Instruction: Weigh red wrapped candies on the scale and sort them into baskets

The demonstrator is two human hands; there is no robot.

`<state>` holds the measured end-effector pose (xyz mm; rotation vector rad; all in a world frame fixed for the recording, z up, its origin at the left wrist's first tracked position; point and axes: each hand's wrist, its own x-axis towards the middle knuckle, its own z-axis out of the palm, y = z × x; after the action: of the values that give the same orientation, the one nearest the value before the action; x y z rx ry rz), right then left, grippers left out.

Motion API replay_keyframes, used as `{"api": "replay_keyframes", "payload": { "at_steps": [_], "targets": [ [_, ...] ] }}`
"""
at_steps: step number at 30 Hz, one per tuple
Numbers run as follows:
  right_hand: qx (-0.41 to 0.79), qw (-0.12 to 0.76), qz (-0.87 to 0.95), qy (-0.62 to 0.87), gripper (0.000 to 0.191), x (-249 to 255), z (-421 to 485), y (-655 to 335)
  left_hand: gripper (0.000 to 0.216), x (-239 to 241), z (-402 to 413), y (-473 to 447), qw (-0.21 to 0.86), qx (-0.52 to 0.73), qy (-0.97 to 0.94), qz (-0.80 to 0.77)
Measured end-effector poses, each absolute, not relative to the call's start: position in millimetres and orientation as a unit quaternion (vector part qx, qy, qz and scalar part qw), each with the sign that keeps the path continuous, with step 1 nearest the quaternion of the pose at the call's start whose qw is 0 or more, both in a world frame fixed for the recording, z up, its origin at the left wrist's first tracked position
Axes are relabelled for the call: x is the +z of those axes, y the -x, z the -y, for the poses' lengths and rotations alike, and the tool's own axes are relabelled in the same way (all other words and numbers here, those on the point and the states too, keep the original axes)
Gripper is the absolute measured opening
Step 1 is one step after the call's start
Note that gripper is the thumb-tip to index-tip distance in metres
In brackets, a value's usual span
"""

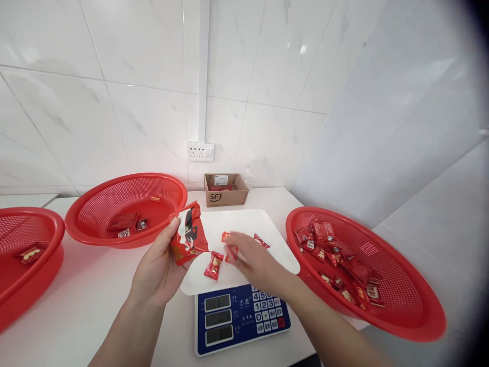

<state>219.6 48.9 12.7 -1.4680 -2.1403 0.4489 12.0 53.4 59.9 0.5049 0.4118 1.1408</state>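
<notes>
My left hand (160,265) grips a red printed pouch (190,234) with a black and white picture, held up over the left side of the white scale pan (244,221). Over the middle of the pan, my right hand (252,257) has its fingers closed on a small red wrapped candy (230,252), partly hidden and slightly blurred. On the pan just left of those fingers lies another red wrapped candy (214,266) with gold print. A red wrapper piece (262,241) shows behind the right hand. Below the pan is the blue scale panel (242,321) with displays and keys.
To the right stands a red basket (412,306) with many wrapped candies. Two more red baskets, one back left (126,186) and one at the left edge (30,285), hold a few packets. A small cardboard box (229,199) sits behind the scale near the tiled wall.
</notes>
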Motion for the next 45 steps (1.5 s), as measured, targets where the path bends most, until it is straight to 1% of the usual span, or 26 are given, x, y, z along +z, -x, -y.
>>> {"api": "replay_keyframes", "payload": {
  "at_steps": [2,4,7,9,13,15,17,19,24,26,29,33,35,37,39,41,43,45],
  "targets": [
    [0.175,0.230,0.845,0.449,0.028,15,-38,-206,0.028,61,-53,-12,0.787,0.535,-0.237,-0.196],
    [0.194,0.192,0.877,0.395,0.025,16,-30,-196,0.028,62,-53,-12,0.783,0.539,-0.237,-0.201],
    [0.234,0.165,0.867,0.408,0.018,15,-28,-194,0.029,63,-53,-12,0.781,0.541,-0.236,-0.203],
    [0.249,0.181,0.838,0.451,0.014,15,-31,-201,0.029,63,-53,-12,0.779,0.546,-0.232,-0.204],
    [0.261,0.259,0.776,0.512,0.012,21,-36,-216,0.027,64,-52,-12,0.776,0.553,-0.215,-0.211],
    [0.238,0.294,0.740,0.556,0.008,25,-38,-221,0.026,64,-53,-12,0.776,0.554,-0.214,-0.213],
    [0.191,0.298,0.710,0.609,0.009,27,-43,-225,0.026,63,-53,-13,0.777,0.551,-0.219,-0.214],
    [0.147,0.267,0.709,0.636,0.013,24,-51,-227,0.026,62,-53,-13,0.779,0.544,-0.222,-0.217],
    [0.094,0.151,0.764,0.620,0.012,4,-67,-224,0.026,61,-53,-14,0.786,0.537,-0.219,-0.213],
    [0.079,0.133,0.776,0.612,0.012,-2,-70,-220,0.025,61,-53,-14,0.787,0.539,-0.215,-0.210],
    [0.067,0.167,0.772,0.610,0.017,0,-69,-218,0.023,61,-54,-14,0.784,0.547,-0.209,-0.206],
    [0.065,0.270,0.706,0.652,0.016,23,-57,-241,0.022,61,-55,-12,0.780,0.551,-0.213,-0.207],
    [0.031,0.312,0.648,0.694,0.018,35,-47,-270,0.022,61,-55,-11,0.779,0.550,-0.215,-0.211],
    [-0.022,0.307,0.581,0.753,0.022,41,-37,-306,0.022,61,-56,-11,0.774,0.554,-0.215,-0.216],
    [-0.083,0.285,0.538,0.789,0.018,41,-26,-339,0.023,60,-56,-12,0.773,0.554,-0.216,-0.221],
    [-0.131,0.285,0.519,0.795,0.013,36,-17,-356,0.023,60,-56,-15,0.775,0.551,-0.214,-0.225],
    [-0.113,0.289,0.525,0.793,0.011,30,-10,-351,0.022,59,-56,-17,0.775,0.549,-0.211,-0.231],
    [-0.024,0.278,0.551,0.786,0.010,24,-7,-326,0.021,59,-55,-19,0.774,0.548,-0.209,-0.239]
  ]
}}
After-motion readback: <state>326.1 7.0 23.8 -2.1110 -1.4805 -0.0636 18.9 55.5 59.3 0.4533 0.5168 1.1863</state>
